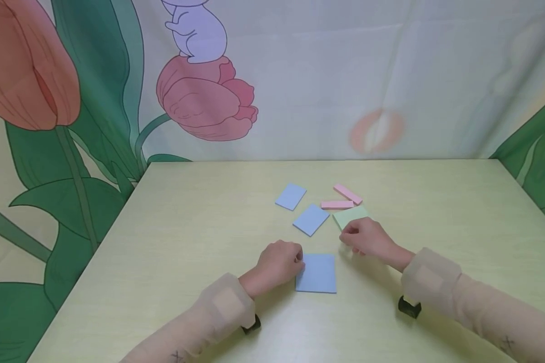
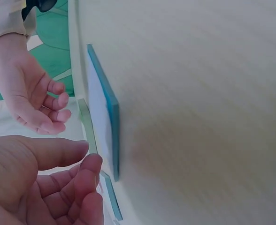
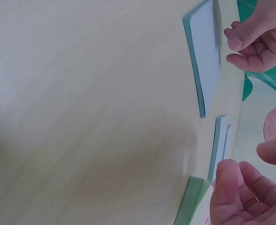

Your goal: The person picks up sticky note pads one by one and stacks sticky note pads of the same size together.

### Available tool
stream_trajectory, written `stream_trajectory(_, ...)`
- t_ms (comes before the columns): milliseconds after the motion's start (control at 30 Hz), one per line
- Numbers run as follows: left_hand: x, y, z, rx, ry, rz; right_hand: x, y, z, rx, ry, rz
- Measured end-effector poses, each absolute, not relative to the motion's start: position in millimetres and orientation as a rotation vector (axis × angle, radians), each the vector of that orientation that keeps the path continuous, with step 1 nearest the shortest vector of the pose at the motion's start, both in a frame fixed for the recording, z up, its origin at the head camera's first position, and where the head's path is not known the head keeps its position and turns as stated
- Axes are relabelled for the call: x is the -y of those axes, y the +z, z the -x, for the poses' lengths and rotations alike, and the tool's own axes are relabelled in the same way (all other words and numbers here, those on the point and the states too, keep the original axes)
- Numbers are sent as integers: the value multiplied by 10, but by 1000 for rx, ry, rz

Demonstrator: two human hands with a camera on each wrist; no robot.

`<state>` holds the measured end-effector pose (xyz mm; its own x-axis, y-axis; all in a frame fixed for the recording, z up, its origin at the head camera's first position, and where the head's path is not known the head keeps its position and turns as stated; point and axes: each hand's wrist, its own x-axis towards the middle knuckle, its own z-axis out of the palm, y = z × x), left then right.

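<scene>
Nearest me, my left hand (image 1: 279, 260) touches the big blue pad (image 1: 316, 273), fingers loosely curled; right hand (image 1: 363, 237) reaches the green pad (image 1: 350, 216), gripping nothing. Next, I judge, comes a careful edge pinch.

Both forearms rest forward, left hand (image 1: 279, 262) and right hand (image 1: 365, 236) loosely curled.

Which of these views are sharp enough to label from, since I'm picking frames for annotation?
Head view: evenly lit and sharp, soft shadows under both arms, the large blue pad and green pad crisp. Left wrist view: table surface smeared by blur, the left hand close and soft. Right wrist view: similarly blurred, the pad edges streaked, the right hand partly cut off.
</scene>
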<state>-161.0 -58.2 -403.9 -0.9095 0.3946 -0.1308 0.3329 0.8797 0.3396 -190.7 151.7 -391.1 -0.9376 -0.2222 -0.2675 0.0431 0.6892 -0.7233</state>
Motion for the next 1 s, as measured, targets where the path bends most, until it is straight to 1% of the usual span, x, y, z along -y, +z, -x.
stream_trajectory(267,401,-3985,1713,-2850,558,-555,-1608,-3905,2032,-2601,-1122,107)
stream_trajectory(600,233,-3968,1897,-2794,745,-487,-1742,-3887,2147,-2612,-1206,22)
stream_trajectory(1000,109,-4020,2087,-2728,918,-370,-1815,-3905,2293,-2678,-1172,-21)
